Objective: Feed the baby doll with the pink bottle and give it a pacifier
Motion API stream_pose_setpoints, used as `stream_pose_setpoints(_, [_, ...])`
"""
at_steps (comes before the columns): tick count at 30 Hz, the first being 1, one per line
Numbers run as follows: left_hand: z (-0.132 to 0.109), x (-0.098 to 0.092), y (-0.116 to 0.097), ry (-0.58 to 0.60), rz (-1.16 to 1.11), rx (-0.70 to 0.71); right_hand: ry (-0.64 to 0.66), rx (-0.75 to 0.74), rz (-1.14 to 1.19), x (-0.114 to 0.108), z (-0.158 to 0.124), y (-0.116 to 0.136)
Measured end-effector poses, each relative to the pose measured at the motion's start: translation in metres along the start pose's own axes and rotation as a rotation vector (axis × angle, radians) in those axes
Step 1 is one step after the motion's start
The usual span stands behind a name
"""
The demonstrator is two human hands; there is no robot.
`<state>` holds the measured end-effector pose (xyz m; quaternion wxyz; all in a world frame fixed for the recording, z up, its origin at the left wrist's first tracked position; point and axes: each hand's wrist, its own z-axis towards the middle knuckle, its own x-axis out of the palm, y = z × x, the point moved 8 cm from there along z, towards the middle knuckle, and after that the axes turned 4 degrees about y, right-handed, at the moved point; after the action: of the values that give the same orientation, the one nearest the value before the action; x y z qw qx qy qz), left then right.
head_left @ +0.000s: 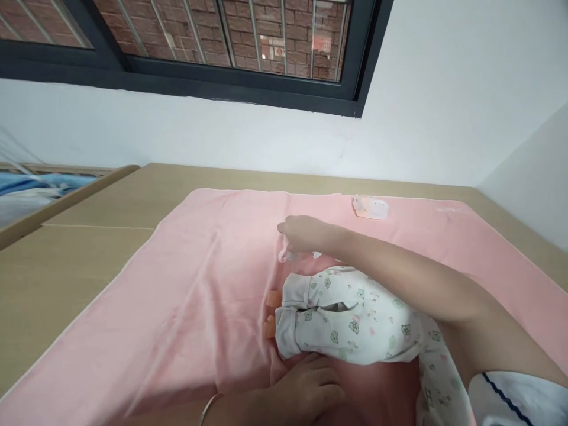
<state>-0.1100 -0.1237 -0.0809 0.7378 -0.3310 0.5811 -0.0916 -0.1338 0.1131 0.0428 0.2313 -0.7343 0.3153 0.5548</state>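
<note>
Dressing doll [355, 313] on pink blanket [177, 296]: legs in printed romper [319, 319]; right hand [304, 232] pinches small cloth [284, 255], left hand [306, 390] flat, loosely open; upper half unclear.

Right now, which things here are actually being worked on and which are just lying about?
In use:
right hand, pinching a small pale cloth piece
left hand, resting on the pink blanket
doll in printed baby suit, lying between the hands

Lying about:
small clear packet, far edge of blanket
wooden tabletop
window
</note>
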Motion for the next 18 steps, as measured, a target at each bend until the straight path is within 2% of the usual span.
stream_pose_setpoints(6, [0.004,-0.001,0.004,0.062,-0.091,-0.017,0.039,0.016,-0.029,0.002,-0.003,0.003])
stream_pose_setpoints(10, [0.004,-0.006,0.001,0.029,-0.109,0.006,-0.036,0.052,-0.035,-0.005,-0.026,-0.021])
stream_pose_setpoints(13, [0.002,-0.005,-0.01,0.07,0.038,0.083,-0.053,0.206,-0.056,-0.012,-0.063,-0.065])
stream_pose_setpoints(16, [-0.001,0.007,-0.023,0.124,0.224,0.222,-0.092,0.444,-0.099,-0.016,-0.112,-0.127])
stream_pose_setpoints(18, [-0.003,0.017,-0.028,0.1,0.35,0.298,-0.124,0.551,-0.052,-0.012,-0.144,-0.169])
